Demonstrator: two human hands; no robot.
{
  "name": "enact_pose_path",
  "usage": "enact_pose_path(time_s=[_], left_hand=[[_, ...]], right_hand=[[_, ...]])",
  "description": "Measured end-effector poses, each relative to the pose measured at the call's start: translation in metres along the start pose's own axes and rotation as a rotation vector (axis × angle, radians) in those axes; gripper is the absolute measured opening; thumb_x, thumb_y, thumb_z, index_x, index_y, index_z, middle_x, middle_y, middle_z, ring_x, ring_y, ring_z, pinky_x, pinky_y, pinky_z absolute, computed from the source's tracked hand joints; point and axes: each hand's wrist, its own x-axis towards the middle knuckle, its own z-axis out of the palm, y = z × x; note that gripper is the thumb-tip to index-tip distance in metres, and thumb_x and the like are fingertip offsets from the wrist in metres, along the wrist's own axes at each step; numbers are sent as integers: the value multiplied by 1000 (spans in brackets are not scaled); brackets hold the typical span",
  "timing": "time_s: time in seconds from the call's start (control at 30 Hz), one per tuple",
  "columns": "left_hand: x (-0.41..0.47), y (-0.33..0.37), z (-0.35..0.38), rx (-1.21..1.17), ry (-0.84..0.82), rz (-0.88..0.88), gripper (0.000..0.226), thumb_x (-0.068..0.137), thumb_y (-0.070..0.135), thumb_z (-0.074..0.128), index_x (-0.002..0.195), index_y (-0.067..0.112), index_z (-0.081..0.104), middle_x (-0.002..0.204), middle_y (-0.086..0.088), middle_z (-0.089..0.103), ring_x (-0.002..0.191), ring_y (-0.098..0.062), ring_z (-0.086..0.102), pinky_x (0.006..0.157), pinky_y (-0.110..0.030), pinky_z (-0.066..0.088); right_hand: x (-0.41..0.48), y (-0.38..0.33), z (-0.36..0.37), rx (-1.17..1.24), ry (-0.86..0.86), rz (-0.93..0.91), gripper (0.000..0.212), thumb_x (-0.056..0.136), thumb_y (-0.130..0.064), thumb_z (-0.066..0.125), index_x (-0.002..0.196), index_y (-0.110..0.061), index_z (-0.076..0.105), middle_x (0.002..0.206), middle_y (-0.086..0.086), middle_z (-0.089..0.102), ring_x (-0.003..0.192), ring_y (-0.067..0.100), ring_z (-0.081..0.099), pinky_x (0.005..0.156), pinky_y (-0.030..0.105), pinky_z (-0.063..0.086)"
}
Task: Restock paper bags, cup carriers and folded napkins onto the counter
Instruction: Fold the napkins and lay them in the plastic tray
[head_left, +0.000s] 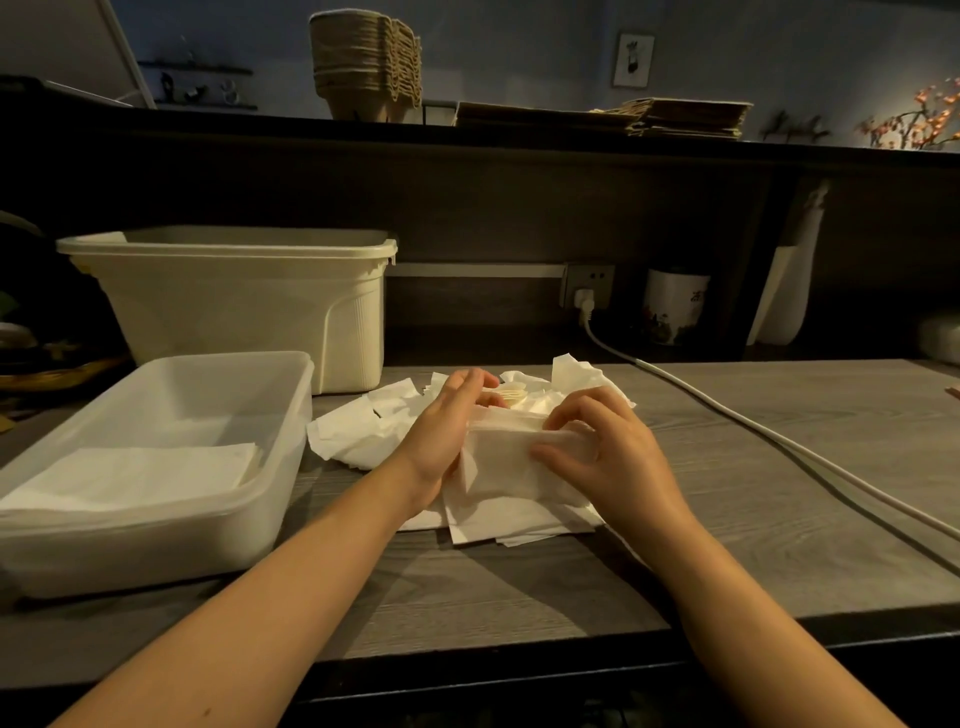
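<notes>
White napkin (511, 460) paper is pinched between both of my hands above the grey wooden worktop (727, 493): my right hand (608, 447) curls its fingers closed over the upper edge of the sheet, and my left hand (447, 431) closes on its left side from below. Under it and just beyond lies a loose pile of napkins (363, 431), crumpled and overlapping. Left of that pile sits a clear plastic tray (280, 431) holding a flat stack of folded napkins (135, 470). Behind the tray stands a cream tub (244, 306). Right of the pile a white cable (753, 426) runs back to a wall socket (589, 286). Farthest, on the raised counter (519, 135) above the pile, stand stacked cup carriers (363, 62) and flat paper bags (685, 117).
</notes>
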Motion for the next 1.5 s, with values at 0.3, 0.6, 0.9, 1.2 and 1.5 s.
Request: enact_pose_path(time_s=[0.3, 0.6, 0.9, 1.2, 1.5], left_hand=[[-2, 2, -1, 230, 5, -6, 21, 98, 26, 42, 95, 35, 60, 108, 6, 56, 91, -15, 53, 63, -24, 46], [0, 8, -8, 157, -4, -8, 26, 100, 26, 36, 98, 29, 62, 100, 12, 64, 88, -12, 57, 62, -24, 50], [1, 7, -13, 117, -20, -59, 32, 100, 41, 30, 104, 31, 61, 114, 0, 61, 101, -22, 58, 79, -37, 50], [1, 7, -16, 151, -165, -102, 25, 96, 41, 40, 97, 33, 64, 108, 4, 61, 99, -19, 56, 80, -35, 48], [6, 9, -34, 280, -241, -192, 18, 96, 26, 46, 107, 29, 60, 105, 1, 64, 97, -14, 60, 82, -29, 51]], right_hand=[[1, 5, 0, 45, -25, 17, 14, 79, -27, 70, 81, -31, 57, 98, -24, 42, 91, -3, 45, 83, 33, 49], [2, 9, -9, 74, 36, 81, 20, 81, -22, 69, 79, -35, 53, 88, -22, 49, 83, -6, 47, 69, 17, 43], [3, 11, -8, 45, -33, 116, 15, 81, -23, 69, 86, -29, 56, 91, -22, 47, 82, -6, 46, 66, 11, 38], [3, 9, -8, 132, -45, 184, 17, 83, -24, 66, 94, -33, 55, 91, -21, 48, 83, 1, 48, 70, 23, 47], [2, 9, -8, 58, -28, 135, 27, 87, -18, 62, 102, -40, 58, 106, -15, 46, 95, 7, 47, 85, 37, 52]])
